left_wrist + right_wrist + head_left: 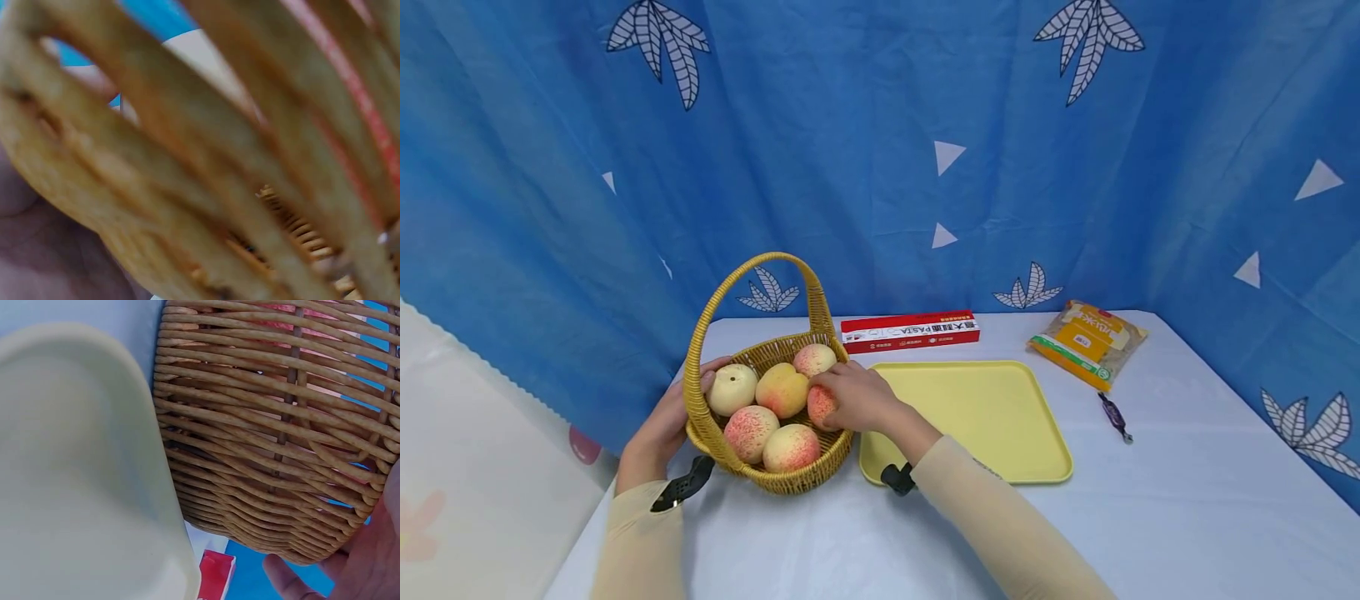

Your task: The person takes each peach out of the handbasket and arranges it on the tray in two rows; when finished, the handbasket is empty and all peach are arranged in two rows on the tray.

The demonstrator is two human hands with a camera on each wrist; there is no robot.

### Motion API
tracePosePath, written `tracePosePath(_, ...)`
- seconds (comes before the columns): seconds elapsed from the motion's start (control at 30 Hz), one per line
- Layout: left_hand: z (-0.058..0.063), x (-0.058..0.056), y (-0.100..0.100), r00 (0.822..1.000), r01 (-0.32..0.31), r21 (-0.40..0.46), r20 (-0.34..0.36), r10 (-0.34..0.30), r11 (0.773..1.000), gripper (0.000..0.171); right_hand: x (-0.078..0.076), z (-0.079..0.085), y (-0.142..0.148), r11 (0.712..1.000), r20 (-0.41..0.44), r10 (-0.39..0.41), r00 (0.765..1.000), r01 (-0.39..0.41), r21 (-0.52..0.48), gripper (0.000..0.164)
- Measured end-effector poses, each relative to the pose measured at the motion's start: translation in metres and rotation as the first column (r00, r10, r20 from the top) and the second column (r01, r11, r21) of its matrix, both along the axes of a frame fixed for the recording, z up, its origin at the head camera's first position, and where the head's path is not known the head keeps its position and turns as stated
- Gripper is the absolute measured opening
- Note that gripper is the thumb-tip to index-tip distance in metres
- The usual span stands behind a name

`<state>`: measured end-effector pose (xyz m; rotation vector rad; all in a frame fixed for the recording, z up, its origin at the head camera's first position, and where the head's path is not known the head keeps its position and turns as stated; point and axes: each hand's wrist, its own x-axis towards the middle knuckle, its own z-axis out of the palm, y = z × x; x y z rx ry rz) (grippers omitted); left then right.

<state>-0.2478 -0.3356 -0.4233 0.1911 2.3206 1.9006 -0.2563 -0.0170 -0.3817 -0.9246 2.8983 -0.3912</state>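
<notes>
Right hand [857, 398] pinching a peach [820, 407] inside a wicker basket [790, 482]

So the thumb and fingers are curled round that peach at the basket's right inner side, next to five other peaches [782, 390]. Left hand [662, 421] is against the basket's left side, probably to stop it tipping; can't tell how far those fingers curl. Yellow tray [977, 417] sits just right of the basket, handy for the right arm I guess. Pasta box [910, 342] is behind and right of the basket; food bag [1086, 342] and dark trinket [1115, 417] lie farther right.
</notes>
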Motion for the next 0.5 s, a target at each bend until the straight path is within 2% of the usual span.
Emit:
tracePosePath(0.33, -0.009, -0.001, -0.001, 0.999, 0.000, 0.092, 0.054, -0.005, 0.996, 0.061, 0.002, -0.001, 0.005, 0.998, 0.003, 0.004, 1.000, -0.004, -0.060, 0.060)
tracePosePath(0.5, -0.014, 0.001, 0.000, 0.998, -0.021, 0.120, 0.067, 0.013, 0.993, 0.061, 0.004, -0.002, 0.007, 0.997, -0.011, 0.010, 1.000, -0.010, -0.071, 0.059)
